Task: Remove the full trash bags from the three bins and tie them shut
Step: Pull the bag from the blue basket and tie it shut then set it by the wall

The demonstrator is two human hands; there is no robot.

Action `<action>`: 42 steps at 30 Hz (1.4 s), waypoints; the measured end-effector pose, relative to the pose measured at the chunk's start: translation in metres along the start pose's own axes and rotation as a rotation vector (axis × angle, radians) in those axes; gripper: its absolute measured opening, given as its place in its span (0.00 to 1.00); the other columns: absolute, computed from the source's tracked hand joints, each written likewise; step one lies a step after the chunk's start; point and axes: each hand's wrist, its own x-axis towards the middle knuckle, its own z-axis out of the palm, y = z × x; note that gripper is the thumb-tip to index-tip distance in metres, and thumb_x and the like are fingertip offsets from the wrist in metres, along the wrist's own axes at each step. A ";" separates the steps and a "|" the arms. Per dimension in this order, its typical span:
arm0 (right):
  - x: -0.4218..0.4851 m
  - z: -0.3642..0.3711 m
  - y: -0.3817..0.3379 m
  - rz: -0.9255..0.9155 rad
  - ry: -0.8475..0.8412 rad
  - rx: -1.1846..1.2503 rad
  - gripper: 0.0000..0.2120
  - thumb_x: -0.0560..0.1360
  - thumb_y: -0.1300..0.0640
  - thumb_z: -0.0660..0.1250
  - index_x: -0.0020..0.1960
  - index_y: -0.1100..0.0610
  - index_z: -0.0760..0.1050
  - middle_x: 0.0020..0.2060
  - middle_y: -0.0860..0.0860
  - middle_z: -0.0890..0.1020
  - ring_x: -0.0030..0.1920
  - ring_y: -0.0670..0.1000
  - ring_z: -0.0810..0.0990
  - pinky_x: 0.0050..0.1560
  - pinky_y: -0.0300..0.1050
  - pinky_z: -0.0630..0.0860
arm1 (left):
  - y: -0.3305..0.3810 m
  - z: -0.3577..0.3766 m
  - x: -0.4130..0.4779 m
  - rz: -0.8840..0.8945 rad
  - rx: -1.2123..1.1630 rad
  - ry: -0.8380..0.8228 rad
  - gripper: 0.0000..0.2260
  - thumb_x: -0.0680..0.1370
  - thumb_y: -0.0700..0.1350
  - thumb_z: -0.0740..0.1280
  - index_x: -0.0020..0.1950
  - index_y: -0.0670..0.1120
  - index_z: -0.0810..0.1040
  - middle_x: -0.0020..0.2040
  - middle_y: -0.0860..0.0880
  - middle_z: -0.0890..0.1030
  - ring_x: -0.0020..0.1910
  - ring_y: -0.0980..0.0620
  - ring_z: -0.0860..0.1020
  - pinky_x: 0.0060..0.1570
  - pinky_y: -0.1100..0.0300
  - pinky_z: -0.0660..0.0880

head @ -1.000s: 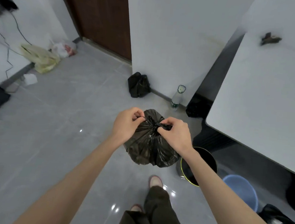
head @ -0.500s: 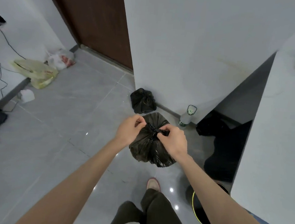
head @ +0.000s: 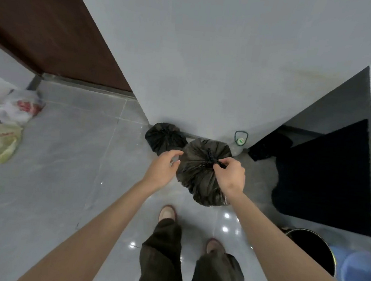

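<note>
Grey tiled floor (head: 51, 196) is running toward a white wall (head: 210, 53) and a brown door (head: 44, 20) at far left. Directly ahead, between both hands, a full black trash bag (head: 197, 177) is bulging, its gathered neck pointing up. A second black bag (head: 164, 138) is lying just beyond, against the wall. The right hand (head: 230, 178) is pinching the knot (head: 211, 159); the left hand (head: 161, 169) is hovering, fingers spread, just left of the bag.

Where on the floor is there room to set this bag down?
Bare tiles stretch between the tied bag and the plastic bags by the door. Crowded: along the wall from tied bag to bottle, and the right side around the black bin.
</note>
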 end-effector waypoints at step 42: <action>0.339 0.249 0.121 0.529 -0.051 0.696 0.15 0.75 0.59 0.68 0.62 0.55 0.77 0.57 0.54 0.80 0.58 0.54 0.77 0.64 0.49 0.72 | -0.188 0.230 0.305 -0.440 -0.374 -0.287 0.21 0.81 0.41 0.57 0.74 0.49 0.60 0.71 0.49 0.68 0.69 0.49 0.68 0.70 0.55 0.64</action>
